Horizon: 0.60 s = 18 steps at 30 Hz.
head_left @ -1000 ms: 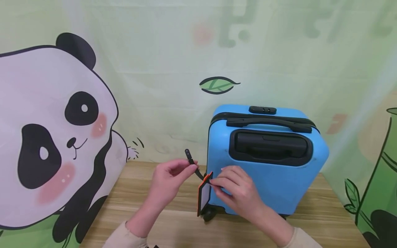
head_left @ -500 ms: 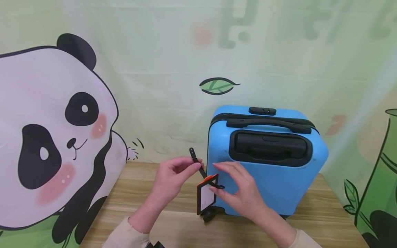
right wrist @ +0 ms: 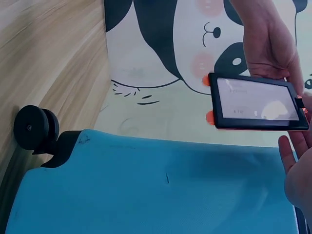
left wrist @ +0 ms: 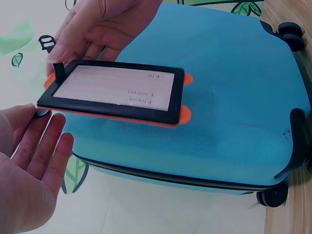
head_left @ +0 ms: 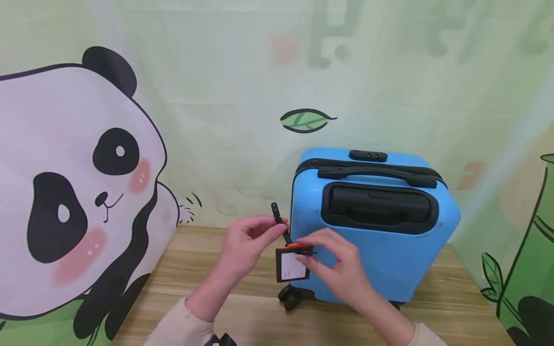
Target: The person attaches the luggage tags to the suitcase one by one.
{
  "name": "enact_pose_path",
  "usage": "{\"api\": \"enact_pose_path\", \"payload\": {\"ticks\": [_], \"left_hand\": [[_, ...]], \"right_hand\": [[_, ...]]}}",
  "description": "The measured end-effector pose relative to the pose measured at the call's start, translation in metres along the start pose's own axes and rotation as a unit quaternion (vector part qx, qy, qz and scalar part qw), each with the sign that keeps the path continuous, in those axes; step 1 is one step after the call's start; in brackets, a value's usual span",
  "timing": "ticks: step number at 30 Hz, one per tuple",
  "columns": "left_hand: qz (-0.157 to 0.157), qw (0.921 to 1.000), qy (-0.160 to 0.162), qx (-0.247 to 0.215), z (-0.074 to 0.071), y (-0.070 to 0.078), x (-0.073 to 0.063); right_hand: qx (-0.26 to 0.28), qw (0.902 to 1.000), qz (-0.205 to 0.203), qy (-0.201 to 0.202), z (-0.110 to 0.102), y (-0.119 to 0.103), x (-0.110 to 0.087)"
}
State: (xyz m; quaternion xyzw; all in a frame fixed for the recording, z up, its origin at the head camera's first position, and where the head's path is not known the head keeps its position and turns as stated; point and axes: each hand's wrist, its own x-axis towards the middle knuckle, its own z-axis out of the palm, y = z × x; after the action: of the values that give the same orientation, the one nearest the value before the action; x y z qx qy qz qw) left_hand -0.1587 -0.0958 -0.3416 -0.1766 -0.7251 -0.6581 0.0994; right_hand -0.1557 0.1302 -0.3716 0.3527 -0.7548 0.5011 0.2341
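Observation:
A luggage tag (head_left: 292, 266) with a black frame, orange edging and a white name card hangs between both hands, its card side facing the head camera. My left hand (head_left: 247, 240) pinches the tag's black strap (head_left: 277, 213) between thumb and fingers, with the holed end sticking up above. At the tag's upper right corner, my right hand (head_left: 339, 257) pinches the strap's other end, which has a small buckle (left wrist: 47, 43). In the left wrist view the card reads Name, Address and Tel. Just behind the tag stands a blue suitcase (head_left: 372, 264).
The suitcase has a black carry handle (head_left: 376, 174), a recessed pull handle (head_left: 381, 204) and black wheels (head_left: 291, 298). It stands on a wood-grain table (head_left: 255, 317), before a green cloth backdrop (head_left: 225, 125) printed with a panda (head_left: 82, 182).
The tag has turned from edge-on to face the head camera and risen slightly. My left hand has shifted right with the strap. My right fingers opened, then closed on the buckle end.

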Motion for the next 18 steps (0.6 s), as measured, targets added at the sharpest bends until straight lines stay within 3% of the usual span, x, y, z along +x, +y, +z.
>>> {"api": "enact_pose_path", "payload": {"ticks": [6, 12, 15, 18], "left_hand": [[-0.004, 0.9998, 0.002, 0.021, 0.004, 0.002, 0.004], [0.004, 0.9985, 0.0, 0.054, 0.007, 0.006, 0.009], [0.028, 0.9949, -0.003, 0.097, 0.009, 0.01, 0.013], [0.07, 0.9849, -0.007, 0.158, 0.013, 0.017, 0.019]], "right_hand": [[-0.022, 0.9987, -0.042, 0.018, -0.002, -0.002, 0.003], [-0.037, 0.9974, -0.047, 0.04, -0.009, -0.005, 0.006], [-0.037, 0.9964, -0.058, 0.049, -0.015, -0.006, 0.008], [-0.04, 0.9932, -0.086, 0.067, -0.022, -0.007, 0.01]]}}
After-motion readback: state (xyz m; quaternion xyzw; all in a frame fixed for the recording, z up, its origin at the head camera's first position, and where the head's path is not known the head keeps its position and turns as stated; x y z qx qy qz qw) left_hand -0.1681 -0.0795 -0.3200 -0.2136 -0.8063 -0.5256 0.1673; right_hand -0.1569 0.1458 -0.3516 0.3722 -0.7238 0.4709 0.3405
